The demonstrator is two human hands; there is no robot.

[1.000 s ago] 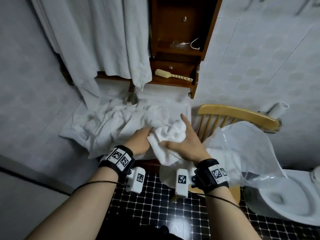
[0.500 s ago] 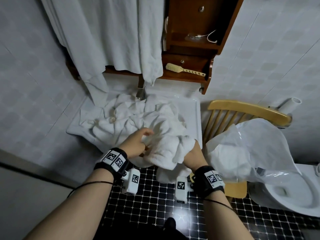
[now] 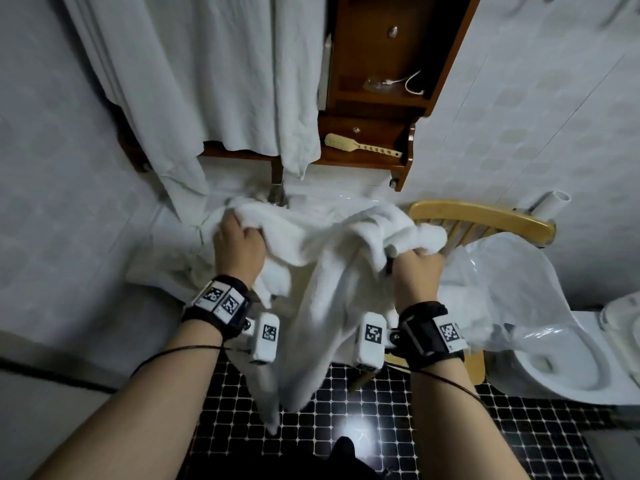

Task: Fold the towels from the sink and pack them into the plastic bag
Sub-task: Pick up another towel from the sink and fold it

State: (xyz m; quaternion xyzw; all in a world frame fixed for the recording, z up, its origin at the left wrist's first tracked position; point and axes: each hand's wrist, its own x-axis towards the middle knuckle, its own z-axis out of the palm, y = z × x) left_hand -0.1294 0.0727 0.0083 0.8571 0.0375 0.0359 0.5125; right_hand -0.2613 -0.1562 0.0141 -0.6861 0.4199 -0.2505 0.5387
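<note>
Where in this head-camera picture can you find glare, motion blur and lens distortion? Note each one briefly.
Head view: a bright glare spot sits on the glossy black floor tiles, and the plastic bag has a faint sheen. Head view: the towel gripped by the left hand and right hand looks soft with motion blur. Head view: the wide lens slants the tiled wall lines towards the edges.

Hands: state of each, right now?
Left hand: closed, gripping the white towel.
Right hand: closed, gripping the same towel's other end.
</note>
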